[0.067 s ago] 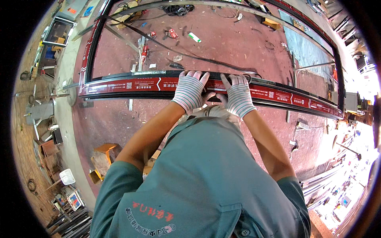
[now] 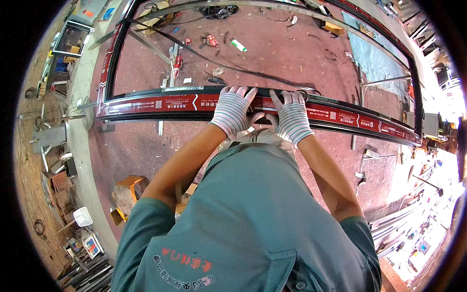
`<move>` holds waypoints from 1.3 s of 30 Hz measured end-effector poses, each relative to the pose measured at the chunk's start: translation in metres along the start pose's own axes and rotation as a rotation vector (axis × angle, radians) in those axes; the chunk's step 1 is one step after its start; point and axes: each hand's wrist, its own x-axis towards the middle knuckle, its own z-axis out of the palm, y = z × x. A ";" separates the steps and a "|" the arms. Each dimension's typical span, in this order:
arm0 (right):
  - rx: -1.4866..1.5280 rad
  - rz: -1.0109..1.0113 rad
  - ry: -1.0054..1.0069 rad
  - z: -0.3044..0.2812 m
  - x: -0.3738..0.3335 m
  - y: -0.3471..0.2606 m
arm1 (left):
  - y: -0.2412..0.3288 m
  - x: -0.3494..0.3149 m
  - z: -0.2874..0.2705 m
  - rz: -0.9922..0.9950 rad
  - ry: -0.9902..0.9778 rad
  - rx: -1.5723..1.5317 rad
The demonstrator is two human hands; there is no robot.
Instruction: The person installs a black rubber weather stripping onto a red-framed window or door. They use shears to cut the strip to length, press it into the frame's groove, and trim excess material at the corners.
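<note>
A large black window frame (image 2: 175,103) with red protective film lies raised above the floor, its near bar running across in front of me. My left hand (image 2: 234,111), in a striped glove, rests on the middle of that bar, fingers curled over the far edge and thumb on the near side. Close to its right, my right hand (image 2: 292,114), gloved alike, grips the same bar with its fingers over the inner edge. A thin black rubber strip (image 2: 219,63) trails from the far-left corner across the frame's opening to the bar beside my right hand. The fingertips' undersides are hidden.
Beneath the frame, a metal support bar (image 2: 160,55), red tools (image 2: 177,65), a green-and-white item (image 2: 239,45) and black cable (image 2: 219,12) show. A yellow-and-brown box (image 2: 130,190) lies on the floor at left. Long metal profiles (image 2: 408,219) are stacked at right.
</note>
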 end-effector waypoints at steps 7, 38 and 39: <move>0.075 -0.024 0.014 -0.001 0.002 0.007 | -0.023 -0.006 -0.001 0.060 -0.018 -0.066; 0.073 -0.065 -0.007 0.002 0.013 -0.008 | -0.045 -0.023 -0.006 0.059 -0.004 0.048; 0.082 -0.065 -0.001 0.002 0.013 -0.008 | -0.050 -0.024 -0.006 0.095 0.021 0.025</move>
